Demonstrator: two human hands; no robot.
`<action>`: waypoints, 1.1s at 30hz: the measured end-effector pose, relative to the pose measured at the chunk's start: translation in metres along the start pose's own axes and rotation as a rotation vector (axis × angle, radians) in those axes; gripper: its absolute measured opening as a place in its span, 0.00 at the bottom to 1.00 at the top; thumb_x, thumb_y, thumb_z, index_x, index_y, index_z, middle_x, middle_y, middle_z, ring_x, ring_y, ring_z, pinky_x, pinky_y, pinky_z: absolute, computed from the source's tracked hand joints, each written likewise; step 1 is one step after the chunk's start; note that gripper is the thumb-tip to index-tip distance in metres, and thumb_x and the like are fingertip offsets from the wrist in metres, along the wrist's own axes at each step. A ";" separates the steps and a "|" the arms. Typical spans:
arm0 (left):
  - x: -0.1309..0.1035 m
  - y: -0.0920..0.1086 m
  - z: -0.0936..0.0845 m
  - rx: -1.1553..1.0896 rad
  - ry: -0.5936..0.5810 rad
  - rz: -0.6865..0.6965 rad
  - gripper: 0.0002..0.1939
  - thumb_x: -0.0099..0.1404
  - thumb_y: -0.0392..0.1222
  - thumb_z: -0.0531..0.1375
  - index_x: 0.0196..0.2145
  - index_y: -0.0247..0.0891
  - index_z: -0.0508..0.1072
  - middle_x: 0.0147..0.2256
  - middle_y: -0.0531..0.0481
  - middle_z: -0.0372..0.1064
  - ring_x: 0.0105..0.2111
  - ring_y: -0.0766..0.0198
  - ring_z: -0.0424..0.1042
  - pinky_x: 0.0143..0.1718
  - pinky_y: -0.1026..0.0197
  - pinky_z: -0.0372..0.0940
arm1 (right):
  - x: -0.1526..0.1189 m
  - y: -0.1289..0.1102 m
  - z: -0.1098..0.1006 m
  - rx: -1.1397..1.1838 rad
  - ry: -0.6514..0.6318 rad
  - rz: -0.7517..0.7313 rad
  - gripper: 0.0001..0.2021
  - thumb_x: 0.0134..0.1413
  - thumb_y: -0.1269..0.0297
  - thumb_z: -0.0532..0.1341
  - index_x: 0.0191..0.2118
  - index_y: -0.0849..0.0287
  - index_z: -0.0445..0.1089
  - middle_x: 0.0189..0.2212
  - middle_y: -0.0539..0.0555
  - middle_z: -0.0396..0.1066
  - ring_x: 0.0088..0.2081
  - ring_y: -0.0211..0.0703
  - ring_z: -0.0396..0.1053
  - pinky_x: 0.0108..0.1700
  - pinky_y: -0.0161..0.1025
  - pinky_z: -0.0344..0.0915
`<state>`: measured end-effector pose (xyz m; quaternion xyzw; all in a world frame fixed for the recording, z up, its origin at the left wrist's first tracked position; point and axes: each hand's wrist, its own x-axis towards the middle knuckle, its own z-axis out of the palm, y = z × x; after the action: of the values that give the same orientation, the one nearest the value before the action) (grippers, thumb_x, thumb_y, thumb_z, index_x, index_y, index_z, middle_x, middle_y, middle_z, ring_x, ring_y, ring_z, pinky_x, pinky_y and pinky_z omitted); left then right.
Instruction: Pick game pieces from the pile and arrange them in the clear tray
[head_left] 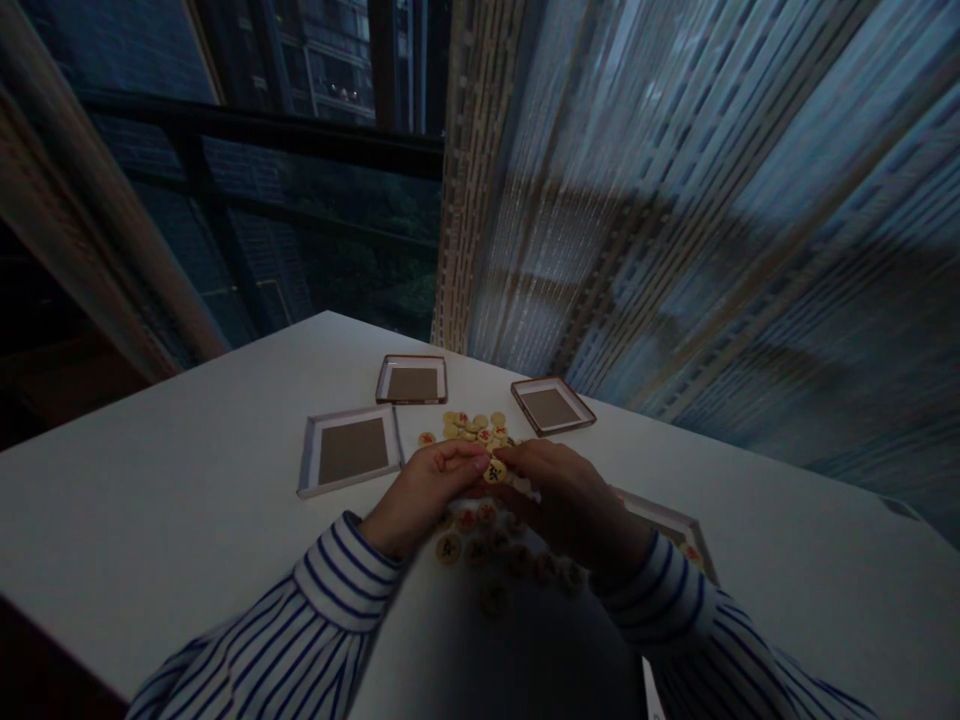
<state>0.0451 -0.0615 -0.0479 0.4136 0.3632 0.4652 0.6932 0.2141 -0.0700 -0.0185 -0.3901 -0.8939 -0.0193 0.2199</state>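
Between my two hands is a round xiangqi piece (494,471) with a dark character facing up. My left hand (437,485) has its thumb and fingers closed at the piece's left edge. From the right, my right hand (566,490) curls its fingers to the piece's other edge; its palm is in shadow. Just beyond my fingertips lies a cluster of pale xiangqi pieces (480,424), some with red characters. Several more, such as a dark-lettered piece (448,548), lie on the near side, shaded and partly hidden by my hands.
On the white table (225,420) stand a pale shallow box lid (306,455) at left, a brown-edged tray (412,357) behind, and another tray (555,432) at back right. A fourth tray (701,540), with a piece in it, is partly behind my right arm. Curtains (637,200) hang beyond.
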 end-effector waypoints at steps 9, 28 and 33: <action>0.002 0.004 -0.004 0.343 0.158 0.161 0.14 0.56 0.49 0.59 0.31 0.33 0.72 0.27 0.50 0.72 0.27 0.66 0.70 0.30 0.65 0.64 | -0.002 0.032 -0.004 0.030 -0.027 0.184 0.13 0.51 0.66 0.57 0.44 0.62 0.68 0.35 0.57 0.72 0.36 0.42 0.68 0.40 0.38 0.64; 0.003 0.008 -0.022 0.990 0.449 0.405 0.17 0.62 0.49 0.50 0.37 0.36 0.72 0.33 0.48 0.74 0.32 0.61 0.71 0.35 0.62 0.63 | -0.008 0.069 0.001 -0.265 -0.492 0.402 0.14 0.52 0.60 0.53 0.37 0.58 0.73 0.34 0.57 0.72 0.35 0.44 0.70 0.34 0.36 0.59; 0.004 0.008 -0.022 1.029 0.441 0.406 0.17 0.62 0.50 0.49 0.37 0.37 0.72 0.33 0.48 0.74 0.31 0.60 0.71 0.35 0.61 0.63 | -0.007 0.070 -0.001 -0.273 -0.501 0.388 0.14 0.51 0.60 0.54 0.38 0.57 0.73 0.35 0.57 0.72 0.36 0.46 0.70 0.35 0.37 0.61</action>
<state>0.0240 -0.0506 -0.0500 0.6512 0.5911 0.4276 0.2089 0.2679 -0.0269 -0.0304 -0.5714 -0.8184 -0.0001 -0.0611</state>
